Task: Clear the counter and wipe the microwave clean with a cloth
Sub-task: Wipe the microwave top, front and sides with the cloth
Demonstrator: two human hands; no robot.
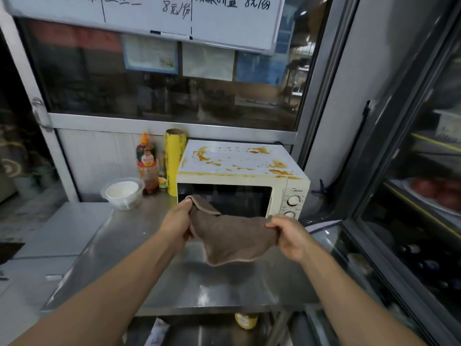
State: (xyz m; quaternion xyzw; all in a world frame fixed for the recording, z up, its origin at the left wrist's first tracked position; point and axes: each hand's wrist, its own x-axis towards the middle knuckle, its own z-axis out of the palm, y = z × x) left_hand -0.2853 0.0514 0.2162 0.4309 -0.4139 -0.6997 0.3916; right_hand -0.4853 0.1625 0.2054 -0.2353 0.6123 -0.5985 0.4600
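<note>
A brown cloth [232, 238] hangs stretched between both hands above the steel counter [129, 258]. My left hand [177, 223] pinches its upper left corner and my right hand [289, 236] grips its right edge. Just behind the cloth stands a cream microwave [287, 193] with its door closed. Orange-brown stains are spattered across its white top [237, 158].
Left of the microwave stand a yellow roll of wrap [174, 161], a red sauce bottle [147, 166] and a clear lidded tub of white powder [123, 193]. A glass-fronted display case [411, 208] flanks the right. A yellow-lidded jar [245, 320] sits on the shelf below.
</note>
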